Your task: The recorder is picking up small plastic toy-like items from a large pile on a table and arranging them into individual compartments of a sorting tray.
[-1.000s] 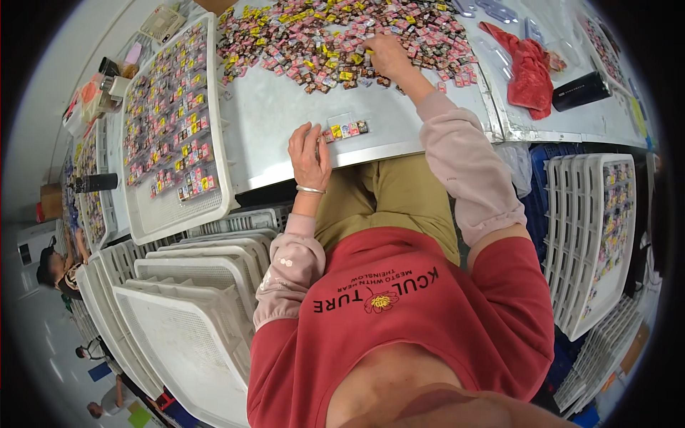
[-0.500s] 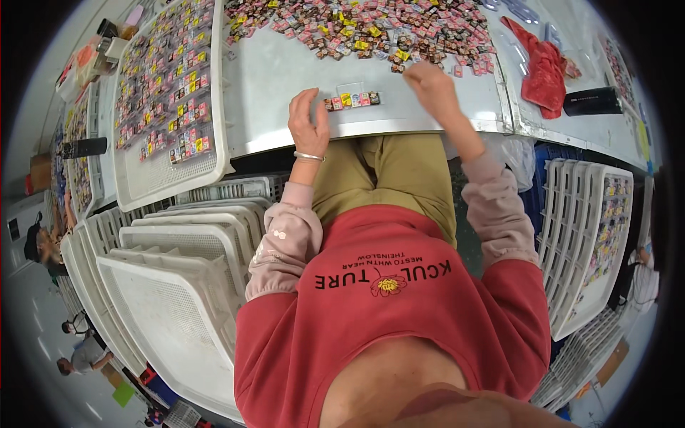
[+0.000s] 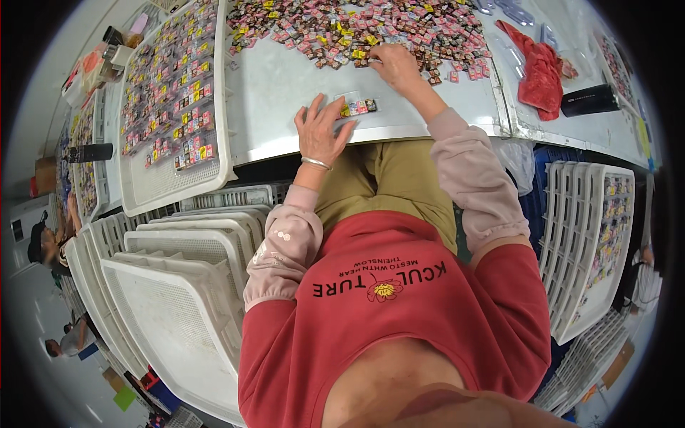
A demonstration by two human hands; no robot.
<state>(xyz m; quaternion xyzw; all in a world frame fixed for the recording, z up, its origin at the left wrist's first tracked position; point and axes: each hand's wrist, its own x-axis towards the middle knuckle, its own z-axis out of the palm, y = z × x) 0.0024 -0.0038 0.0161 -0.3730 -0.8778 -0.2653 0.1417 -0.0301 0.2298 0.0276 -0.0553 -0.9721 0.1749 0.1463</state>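
Note:
My left hand point(image 3: 321, 130) lies flat on the grey table point(image 3: 285, 93), fingers spread, touching the left end of a short row of small coloured packets point(image 3: 358, 107). My right hand point(image 3: 394, 65) reaches into the near edge of a big pile of small pink, brown and yellow packets point(image 3: 357, 25) across the table's far side, fingers curled on one or more of them. What exactly it grips is too small to tell.
A white perforated tray point(image 3: 175, 107) filled with rows of packets sits on the table's left. Stacks of white trays point(image 3: 171, 299) stand at my lower left, more trays point(image 3: 589, 235) at my right. A red cloth point(image 3: 539, 68) and a black box point(image 3: 589, 100) lie far right.
My right hand moved from the row near the table edge back up into the pile. My left hand stayed by the short row. The view shifted slightly.

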